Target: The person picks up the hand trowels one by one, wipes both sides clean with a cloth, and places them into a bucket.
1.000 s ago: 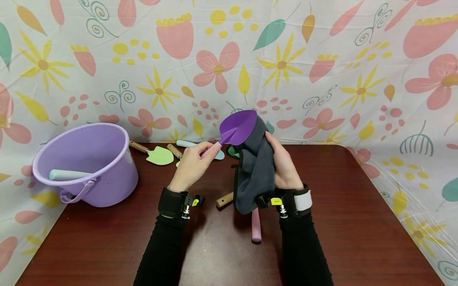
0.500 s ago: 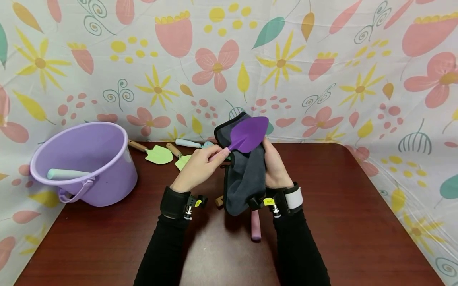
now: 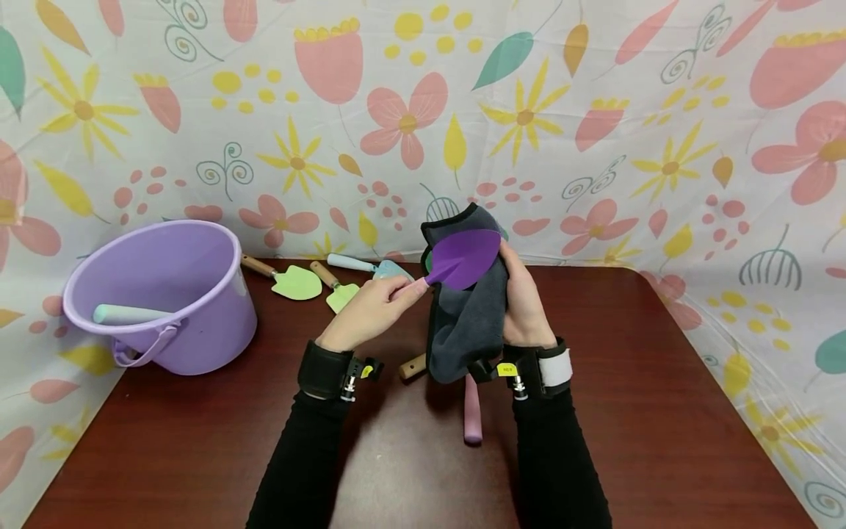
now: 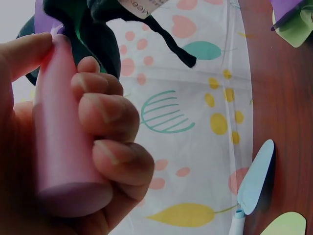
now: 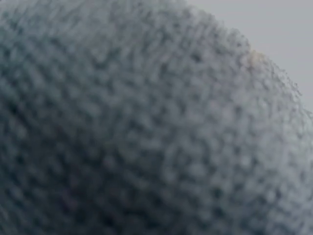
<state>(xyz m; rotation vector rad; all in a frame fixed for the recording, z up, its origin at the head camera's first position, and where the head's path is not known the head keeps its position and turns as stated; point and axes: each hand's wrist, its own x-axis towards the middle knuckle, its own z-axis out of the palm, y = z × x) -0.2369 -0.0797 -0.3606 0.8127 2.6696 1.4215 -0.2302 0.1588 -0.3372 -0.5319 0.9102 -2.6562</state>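
My left hand (image 3: 369, 307) grips the pink handle (image 4: 71, 132) of a small trowel with a purple blade (image 3: 465, 258). That blade lies against a dark grey cloth (image 3: 468, 330) with black edging, which my right hand (image 3: 526, 303) holds from its right side. A bit of green shows at the cloth's left edge, and a white label hangs from it in the left wrist view. In the right wrist view the cloth (image 5: 146, 127) fills nearly everything, so the right fingers are hidden there. Both hands are raised above the table.
A purple bucket (image 3: 221, 323) stands at the left with a pale green handle (image 3: 128, 314) inside. Two green trowels (image 3: 297, 283) and a light blue trowel (image 3: 350, 263) lie at the back. A wooden handle (image 3: 413, 367) and a pink handle (image 3: 472, 415) show below the cloth on the table (image 3: 661, 411).
The purple blade has moved right and slightly down across the cloth. The cloth has shifted, and its upper flap now shows behind the blade. Both hands keep their hold.
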